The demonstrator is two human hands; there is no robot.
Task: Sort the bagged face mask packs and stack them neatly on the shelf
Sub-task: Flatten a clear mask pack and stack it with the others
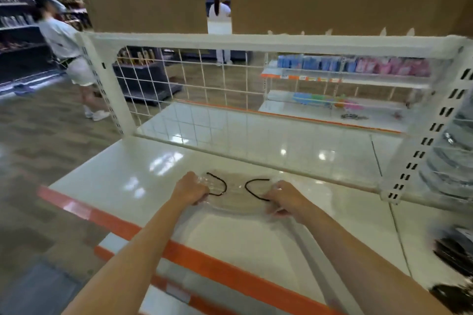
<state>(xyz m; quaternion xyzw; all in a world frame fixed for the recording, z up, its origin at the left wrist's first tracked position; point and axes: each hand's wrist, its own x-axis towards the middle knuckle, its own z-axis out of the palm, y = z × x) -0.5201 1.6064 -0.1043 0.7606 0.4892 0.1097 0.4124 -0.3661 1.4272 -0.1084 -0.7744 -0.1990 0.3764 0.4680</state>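
Note:
A clear plastic bag of pale face masks (235, 194) with black ear loops lies flat on the white shelf (143, 171). My left hand (190, 188) grips the pack's left end with curled fingers. At the pack's right end, my right hand (284, 198) grips the bag in the same way. Both forearms reach in from the bottom of the view. The pack sits near the middle of the shelf, a little in front of the wire grid back panel (204, 89).
The shelf has an orange front strip (107, 215). A white slotted upright (425, 135) stands at the right, with more bagged packs (453, 161) stacked beyond it and dark packs (453, 253) at the lower right. A person (66, 43) stands in the aisle at left.

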